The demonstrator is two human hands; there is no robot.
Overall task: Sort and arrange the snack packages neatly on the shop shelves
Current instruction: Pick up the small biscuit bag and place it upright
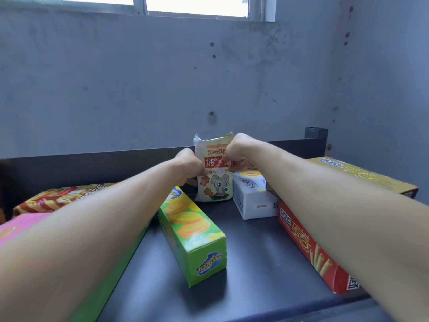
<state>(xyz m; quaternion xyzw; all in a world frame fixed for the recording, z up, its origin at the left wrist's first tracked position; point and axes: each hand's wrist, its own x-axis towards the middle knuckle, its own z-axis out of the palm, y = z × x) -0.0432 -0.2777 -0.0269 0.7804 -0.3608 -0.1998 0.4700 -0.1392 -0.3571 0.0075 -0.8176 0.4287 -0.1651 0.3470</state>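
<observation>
Both arms stretched far, left hand [189,167] and right hand [236,151] each with curled grip pinching upright bear-biscuit bag [214,182], apparently touching dark shelf [243,252].

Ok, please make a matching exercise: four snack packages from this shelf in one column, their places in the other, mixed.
1. cream plastic bag with grey koala
2. long green cardboard box
3. white cardboard box
4. long red cardboard box

a. flat along the right side of the dark shelf
b. upright at the back, gripped by left hand and right hand
c. flat, front-left of the bag
d. directly right of the bag

Pairs: 1-b, 2-c, 3-d, 4-a
</observation>
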